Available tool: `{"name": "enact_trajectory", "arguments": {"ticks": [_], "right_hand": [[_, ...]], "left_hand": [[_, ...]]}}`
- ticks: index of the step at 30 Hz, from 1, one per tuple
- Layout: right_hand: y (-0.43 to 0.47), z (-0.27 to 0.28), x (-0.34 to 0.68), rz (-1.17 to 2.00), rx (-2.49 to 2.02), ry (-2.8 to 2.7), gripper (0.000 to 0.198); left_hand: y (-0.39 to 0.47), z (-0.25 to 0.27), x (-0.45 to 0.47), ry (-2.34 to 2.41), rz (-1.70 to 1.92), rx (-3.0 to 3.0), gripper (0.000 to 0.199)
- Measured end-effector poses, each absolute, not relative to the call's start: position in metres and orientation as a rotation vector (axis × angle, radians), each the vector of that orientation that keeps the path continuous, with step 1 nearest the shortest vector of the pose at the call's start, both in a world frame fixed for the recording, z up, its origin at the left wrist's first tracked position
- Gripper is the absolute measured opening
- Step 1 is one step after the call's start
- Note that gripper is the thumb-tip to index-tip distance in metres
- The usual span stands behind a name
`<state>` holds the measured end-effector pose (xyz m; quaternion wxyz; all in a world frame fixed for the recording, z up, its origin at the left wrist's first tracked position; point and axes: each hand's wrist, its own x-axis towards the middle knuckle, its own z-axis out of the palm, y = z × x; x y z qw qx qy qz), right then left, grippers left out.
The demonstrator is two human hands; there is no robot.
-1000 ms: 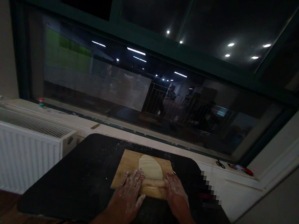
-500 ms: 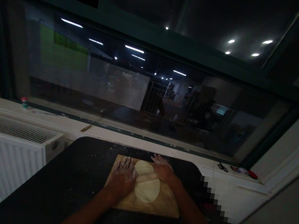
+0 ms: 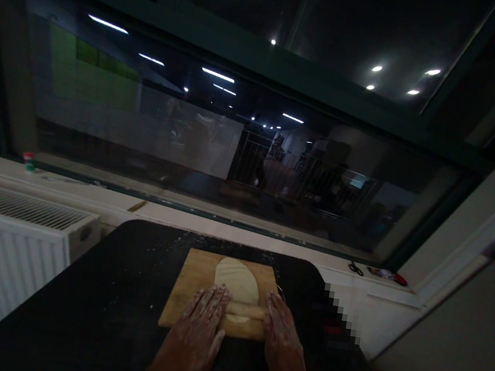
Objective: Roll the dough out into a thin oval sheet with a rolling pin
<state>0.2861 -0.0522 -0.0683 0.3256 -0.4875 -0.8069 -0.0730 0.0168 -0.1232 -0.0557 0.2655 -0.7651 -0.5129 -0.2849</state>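
Observation:
A pale wooden rolling pin lies across the lower part of a flat oval sheet of dough. My left hand, dusted with flour, lies on the pin's left end with its fingers stretched out. On the pin's right end rests my right hand, also floury and with straight fingers. Both palms press from above, and the pin's ends are hidden under them. Dough shows above the pin, with a small edge below it. Underneath is a wooden board.
The board lies on a black table with flour specks. Behind it runs a windowsill, holding scissors at right and a small red-capped jar at left. A white radiator stands at the left.
Both hands and the rolling pin have moved toward me, from the upper-middle of the dough to its near end. The dough now looks longer above the pin. The camera view has shifted slightly.

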Motion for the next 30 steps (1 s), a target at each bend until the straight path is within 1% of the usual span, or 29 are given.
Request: {"name": "enact_trajectory", "arguments": {"ticks": [2, 5, 9, 13, 16, 19, 21, 25, 28, 30], "right_hand": [[-0.060, -0.072, 0.292, -0.207, -1.248, -2.133, 0.053], [-0.042, -0.057, 0.287, -0.211, -1.269, -2.222, 0.052], [0.020, -0.015, 0.256, -0.190, -1.413, -2.413, 0.056], [0.086, 0.011, 0.212, -0.190, -1.381, -2.503, 0.051], [0.120, 0.015, 0.190, -0.178, -1.294, -2.577, 0.046], [0.139, 0.008, 0.187, -0.147, -1.249, -2.619, 0.042], [0.141, -0.001, 0.195, -0.117, -1.247, -2.629, 0.042], [0.120, -0.018, 0.225, -0.091, -1.336, -2.572, 0.051], [0.090, -0.029, 0.249, -0.102, -1.374, -2.441, 0.054], [0.067, -0.039, 0.263, -0.108, -1.314, -2.336, 0.054]], "left_hand": [[-0.132, -0.058, 0.014, -1.379, -0.758, -2.090, 0.064], [-0.123, -0.056, 0.013, -1.394, -0.767, -2.109, 0.060], [-0.077, -0.039, 0.010, -1.580, -0.738, -2.160, 0.055], [-0.028, -0.012, -0.006, -1.878, -0.563, -2.180, 0.051], [-0.009, -0.001, -0.016, -1.994, -0.472, -2.208, 0.048], [-0.007, -0.004, -0.013, -1.980, -0.456, -2.197, 0.047], [-0.011, -0.011, -0.004, -1.974, -0.466, -2.162, 0.048], [-0.020, -0.025, 0.016, -1.921, -0.536, -2.063, 0.052], [-0.032, -0.036, 0.026, -1.785, -0.636, -2.003, 0.052], [-0.045, -0.046, 0.030, -1.656, -0.709, -1.969, 0.051]]}}
